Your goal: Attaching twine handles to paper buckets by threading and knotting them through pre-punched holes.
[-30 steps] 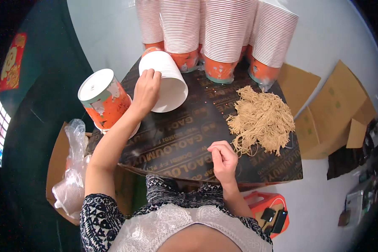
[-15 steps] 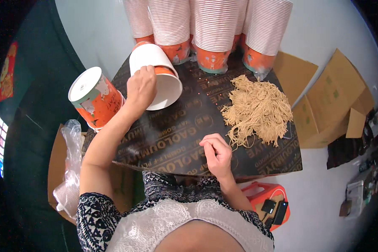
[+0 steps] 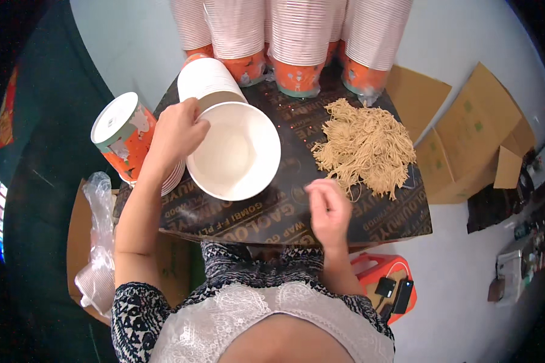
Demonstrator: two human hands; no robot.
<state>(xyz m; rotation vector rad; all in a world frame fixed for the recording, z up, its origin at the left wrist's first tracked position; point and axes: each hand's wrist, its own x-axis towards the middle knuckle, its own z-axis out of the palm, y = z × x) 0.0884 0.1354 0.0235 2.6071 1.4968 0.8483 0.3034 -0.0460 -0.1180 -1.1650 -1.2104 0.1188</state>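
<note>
My left hand [image 3: 180,130] has the white tub [image 3: 233,154] by its left rim, thumb and fingers closed on the edge, the mouth tipped up toward me over the left half of the table. My right hand [image 3: 331,209] hangs half curled by the front edge; it's blurred, so I can't be sure whether anything sits in those fingers. Slanting rows of tan lettering cover the dark tabletop [image 3: 248,215]. The orange tub [image 3: 127,136] to my left stands bottom up, with dark print and pale figures below a green band. More orange print shows low on the wrapped tub stacks [image 3: 300,48] along the far edge. Just behind my tub, nested white tubs [image 3: 204,78] lie on their side. A strip of bare board separates my tub from the heap of tan strings [image 3: 369,148], which lies near the table's right edge.
</note>
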